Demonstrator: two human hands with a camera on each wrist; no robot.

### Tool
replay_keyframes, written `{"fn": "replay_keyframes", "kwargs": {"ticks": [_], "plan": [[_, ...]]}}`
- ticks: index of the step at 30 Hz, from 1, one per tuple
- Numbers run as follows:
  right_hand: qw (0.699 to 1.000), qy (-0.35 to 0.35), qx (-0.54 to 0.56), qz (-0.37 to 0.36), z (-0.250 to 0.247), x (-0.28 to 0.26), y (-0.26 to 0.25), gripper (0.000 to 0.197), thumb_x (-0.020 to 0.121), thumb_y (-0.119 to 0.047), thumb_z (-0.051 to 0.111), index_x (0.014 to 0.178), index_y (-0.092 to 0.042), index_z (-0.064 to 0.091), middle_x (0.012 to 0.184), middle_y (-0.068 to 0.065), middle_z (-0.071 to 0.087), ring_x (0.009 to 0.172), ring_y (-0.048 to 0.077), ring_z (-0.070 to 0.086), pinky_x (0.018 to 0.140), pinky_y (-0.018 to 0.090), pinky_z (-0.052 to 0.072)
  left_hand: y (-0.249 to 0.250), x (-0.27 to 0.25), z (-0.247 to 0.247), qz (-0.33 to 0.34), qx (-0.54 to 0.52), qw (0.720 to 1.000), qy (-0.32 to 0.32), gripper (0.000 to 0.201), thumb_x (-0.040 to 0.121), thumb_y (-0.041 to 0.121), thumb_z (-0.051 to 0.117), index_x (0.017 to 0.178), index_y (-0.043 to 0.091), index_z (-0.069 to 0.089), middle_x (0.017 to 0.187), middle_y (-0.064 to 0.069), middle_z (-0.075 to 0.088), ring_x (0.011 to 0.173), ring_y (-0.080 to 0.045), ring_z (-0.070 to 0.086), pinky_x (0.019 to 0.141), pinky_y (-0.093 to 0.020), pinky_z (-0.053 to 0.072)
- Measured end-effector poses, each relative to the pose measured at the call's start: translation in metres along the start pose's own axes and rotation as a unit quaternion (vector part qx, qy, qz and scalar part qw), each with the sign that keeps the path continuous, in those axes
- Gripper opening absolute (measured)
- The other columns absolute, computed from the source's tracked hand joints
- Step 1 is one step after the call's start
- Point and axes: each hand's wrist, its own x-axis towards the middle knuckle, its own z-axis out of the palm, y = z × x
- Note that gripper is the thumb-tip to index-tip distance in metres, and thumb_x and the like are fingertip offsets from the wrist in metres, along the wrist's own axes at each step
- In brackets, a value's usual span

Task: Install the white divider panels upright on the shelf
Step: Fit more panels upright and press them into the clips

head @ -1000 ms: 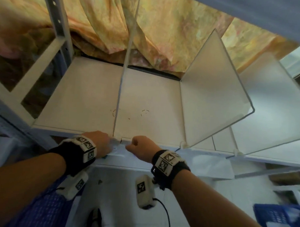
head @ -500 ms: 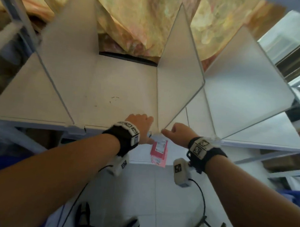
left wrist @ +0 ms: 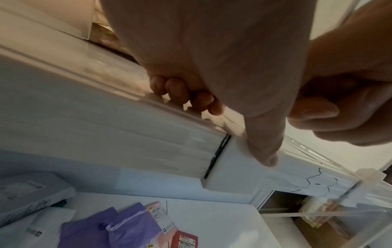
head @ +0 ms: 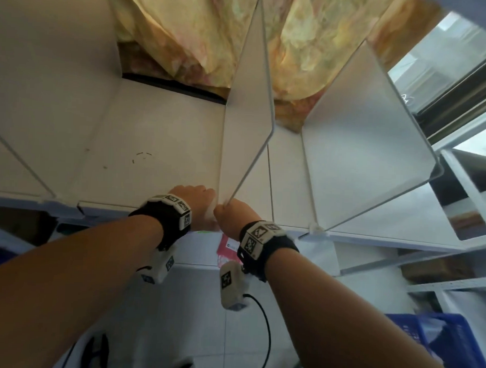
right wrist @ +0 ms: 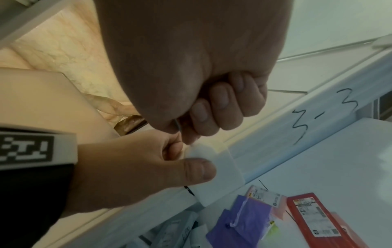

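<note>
L hand point(head: 197, 201) thumb presses, R hand point(head: 232, 215) pinches white clip point(right wrist: 214, 165); middle divider point(head: 246, 120) upright on shelf point(head: 155, 142).

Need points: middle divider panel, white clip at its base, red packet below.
middle divider panel point(head: 246, 123), head view, on its flat white face.
white clip point(right wrist: 218, 174), right wrist view, on its front face beside the left thumb.
red packet point(right wrist: 314, 216), right wrist view, on its label.

White divider panels point(head: 248, 123) on a white shelf point(head: 160, 142); mottled yellow-orange cloth point(head: 203, 31) behind; purple pouches point(left wrist: 118, 229) below.
</note>
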Motion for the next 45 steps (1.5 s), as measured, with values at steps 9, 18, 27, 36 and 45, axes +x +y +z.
{"fn": "replay_keyframes", "kwargs": {"ticks": [9, 18, 27, 36, 45], "plan": [[0.997, -0.061, -0.052, -0.003, -0.002, 0.019, 0.005, 0.033, 0.098, -0.020, 0.042, 0.116, 0.001, 0.059, 0.118, 0.021, 0.061, 0.109, 0.036, 0.059, 0.084, 0.036, 0.046, -0.004, 0.006, 0.001, 0.006, 0.017, 1.000, -0.009, 0.065, 0.063, 0.076, 0.056, 0.100, 0.024, 0.042, 0.104, -0.001, 0.055, 0.080, -0.022, 0.046, 0.074, -0.036, 0.041], [0.997, -0.027, -0.070, -0.017, 0.001, 0.014, 0.005, 0.030, 0.099, -0.019, 0.043, 0.115, -0.002, 0.062, 0.117, 0.020, 0.063, 0.108, 0.037, 0.060, 0.092, 0.047, 0.050, -0.003, 0.003, 0.003, 0.012, 0.022, 1.000, 0.006, 0.068, 0.065, 0.078, 0.051, 0.103, 0.022, 0.045, 0.106, -0.002, 0.056, 0.087, -0.024, 0.055, 0.075, -0.037, 0.039], [0.997, -0.014, -0.065, -0.027, 0.005, 0.018, 0.011, 0.035, 0.098, -0.027, 0.042, 0.114, -0.002, 0.060, 0.115, 0.021, 0.063, 0.106, 0.038, 0.061, 0.091, 0.048, 0.051, -0.004, 0.005, 0.002, 0.023, 0.022, 0.999, 0.003, 0.066, 0.061, 0.079, 0.048, 0.097, 0.025, 0.040, 0.100, -0.001, 0.054, 0.082, -0.023, 0.051, 0.075, -0.036, 0.040], [0.996, 0.054, 0.063, -0.028, 0.005, 0.009, 0.020, 0.038, 0.085, -0.049, 0.045, 0.089, -0.015, 0.062, 0.080, 0.003, 0.066, 0.072, 0.020, 0.065, 0.075, 0.042, 0.058, -0.004, 0.003, 0.004, 0.023, 0.016, 0.999, 0.040, 0.059, 0.063, 0.077, 0.046, 0.089, 0.025, 0.036, 0.097, -0.001, 0.056, 0.075, -0.021, 0.047, 0.076, -0.037, 0.044], [0.991, 0.129, 0.009, -0.027, 0.032, 0.019, 0.021, 0.036, 0.095, -0.042, 0.034, 0.085, -0.017, 0.057, 0.080, 0.004, 0.059, 0.076, 0.027, 0.058, 0.069, 0.040, 0.051, -0.015, 0.006, 0.030, 0.067, 0.021, 0.991, 0.112, 0.098, 0.076, 0.075, 0.023, 0.153, 0.017, 0.007, 0.162, 0.000, 0.008, 0.149, -0.022, 0.000, 0.120, -0.045, 0.003]]}}
